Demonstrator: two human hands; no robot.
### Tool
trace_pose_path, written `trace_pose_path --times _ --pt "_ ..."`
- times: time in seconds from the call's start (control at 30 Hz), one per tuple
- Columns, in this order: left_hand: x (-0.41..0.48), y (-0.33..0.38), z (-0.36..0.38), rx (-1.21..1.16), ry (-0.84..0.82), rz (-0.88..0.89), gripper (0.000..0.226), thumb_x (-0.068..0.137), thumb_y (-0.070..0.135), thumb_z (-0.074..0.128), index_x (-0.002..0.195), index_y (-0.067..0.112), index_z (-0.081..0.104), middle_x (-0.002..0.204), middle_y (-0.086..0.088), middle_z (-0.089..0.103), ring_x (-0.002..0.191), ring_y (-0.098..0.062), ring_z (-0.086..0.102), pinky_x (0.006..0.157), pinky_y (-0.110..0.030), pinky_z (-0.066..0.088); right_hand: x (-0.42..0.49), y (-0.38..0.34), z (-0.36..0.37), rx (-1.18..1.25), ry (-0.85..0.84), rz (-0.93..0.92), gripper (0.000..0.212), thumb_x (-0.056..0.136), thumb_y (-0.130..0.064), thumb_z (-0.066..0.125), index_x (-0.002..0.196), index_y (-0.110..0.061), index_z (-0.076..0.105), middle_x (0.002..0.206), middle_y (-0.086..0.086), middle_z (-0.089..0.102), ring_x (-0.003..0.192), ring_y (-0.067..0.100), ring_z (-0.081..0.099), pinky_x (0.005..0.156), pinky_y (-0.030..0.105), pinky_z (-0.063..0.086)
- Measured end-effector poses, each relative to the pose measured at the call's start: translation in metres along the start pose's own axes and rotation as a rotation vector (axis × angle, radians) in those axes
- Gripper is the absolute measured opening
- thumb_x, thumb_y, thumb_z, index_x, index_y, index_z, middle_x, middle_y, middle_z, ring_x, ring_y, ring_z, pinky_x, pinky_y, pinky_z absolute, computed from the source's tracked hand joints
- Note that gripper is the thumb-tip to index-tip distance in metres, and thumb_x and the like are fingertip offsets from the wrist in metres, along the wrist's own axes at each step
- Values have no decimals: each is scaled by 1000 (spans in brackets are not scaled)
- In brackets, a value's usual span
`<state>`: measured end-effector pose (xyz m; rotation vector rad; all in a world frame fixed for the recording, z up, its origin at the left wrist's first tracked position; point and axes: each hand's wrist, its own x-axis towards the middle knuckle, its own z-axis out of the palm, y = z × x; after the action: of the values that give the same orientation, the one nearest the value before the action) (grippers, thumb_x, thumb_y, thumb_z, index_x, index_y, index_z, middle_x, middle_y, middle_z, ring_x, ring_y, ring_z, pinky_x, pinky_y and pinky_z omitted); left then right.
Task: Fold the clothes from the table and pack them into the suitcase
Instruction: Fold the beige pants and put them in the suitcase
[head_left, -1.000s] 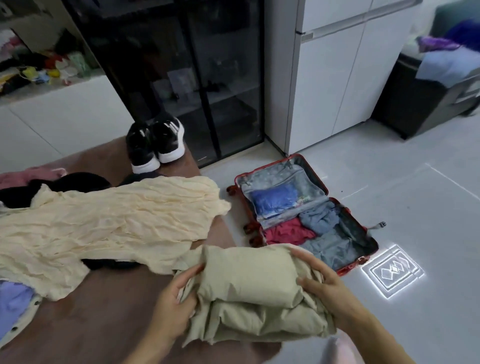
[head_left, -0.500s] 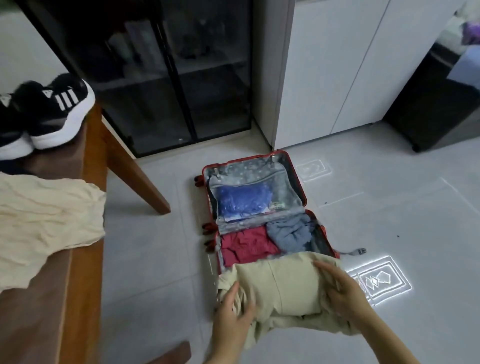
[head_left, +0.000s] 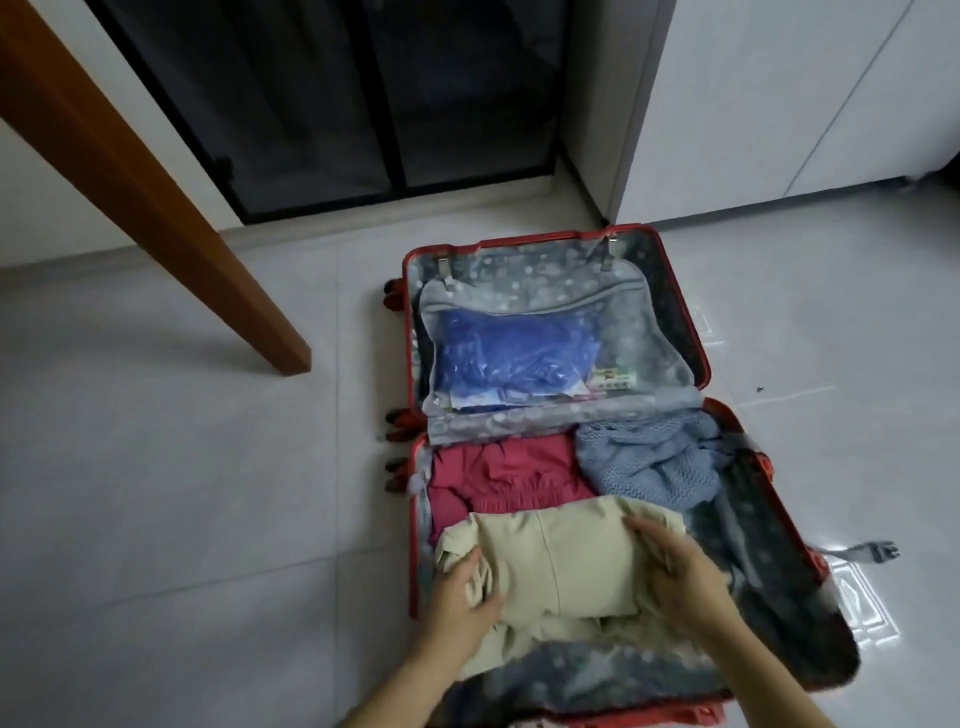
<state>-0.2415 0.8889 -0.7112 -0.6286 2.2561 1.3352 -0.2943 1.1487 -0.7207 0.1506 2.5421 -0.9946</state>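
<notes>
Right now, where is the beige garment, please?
Head view: the beige garment sits in the near half of the suitcase, held by left hand and right hand, against the red garment.

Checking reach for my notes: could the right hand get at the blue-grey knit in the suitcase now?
Probably yes. The blue-grey knit lies uncovered just beyond the right hand, though that hand grips the beige folded garment and must let go first.

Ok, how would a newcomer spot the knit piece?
Find the open red suitcase on the floor, then its nearer half. The knit piece sits in the far right corner, beside the crimson garment. It alone is grey-blue and open-weave.
</notes>
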Motion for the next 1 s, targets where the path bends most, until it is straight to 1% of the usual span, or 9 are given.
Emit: trace_pose_path --times 0.23,0.37,0.53,0.63,0.7,0.77,0.83,0.9,1.0 --pt "103 -81 8 353 -110 40 59 92 19 56 146 19 32 147 0 39 133 -15 39 102 -16 30 84 59 79 -14 -122 -99 65 66 -12 46 125 -38 56 121 -3 59 110 15 57 89 25 43" --pt "120 -107 34 554 -22 41 40 87 16 33 123 17 49 134 -6 50 122 -24 49 95 -26 38 107 95 110 -170 -170 -119 59 74 -22 42 129 -39 54 129 4 55 115 21 56 92 26 40" --pt "118 -116 46 692 -83 -50 62 90 3 29 148 25 20 153 -12 13 136 -28 28 111 -33 28 110 94 120 -502 -248 -48 55 91 -26 39 138 -53 31 125 4 42 114 26 52 91 36 44" --pt "106 -116 48 764 110 107 59 83 9 38 139 23 41 146 -20 32 122 -40 48 95 -45 47 92 89 117 -669 150 -69 42 79 -55 42 120 -50 51 121 10 47 105 36 50 87 49 41" --pt "97 -111 45 899 81 247 57 67 16 38 121 25 55 138 -18 49 118 -41 53 89 -52 46 78 83 116 -621 354 -172 47 79 -66 35 114 -41 55 131 16 48 115 40 45 100 56 27" --pt "92 -105 47 975 9 395 62 65 17 43 125 32 50 150 -11 33 130 -35 42 96 -54 42 70 76 121 -648 360 -307 52 87 -65 27 122 -37 53 137 17 44 123 38 41 105 57 21" --pt "98 -102 48 942 -45 400 64 85 28 48 143 43 26 159 -6 -6 144 -32 13 111 -54 25 71 71 132 -717 267 -391 57 86 -69 29 129 -39 52 140 16 44 126 36 42 96 58 35" --pt "105 -103 49 876 -145 187 66 93 48 40 147 45 3 155 -8 -25 146 -30 -7 118 -45 9 74 70 140 -741 100 -272 66 81 -79 28 134 -45 45 138 12 51 126 36 42 83 56 48" --pt "110 -103 54 828 -188 120 67 92 55 35 145 49 -6 153 -7 -31 146 -29 -6 116 -45 10 72 78 153 -640 -10 -122 71 77 -85 22 140 -53 28 128 5 61 113 39 57 68 54 55"
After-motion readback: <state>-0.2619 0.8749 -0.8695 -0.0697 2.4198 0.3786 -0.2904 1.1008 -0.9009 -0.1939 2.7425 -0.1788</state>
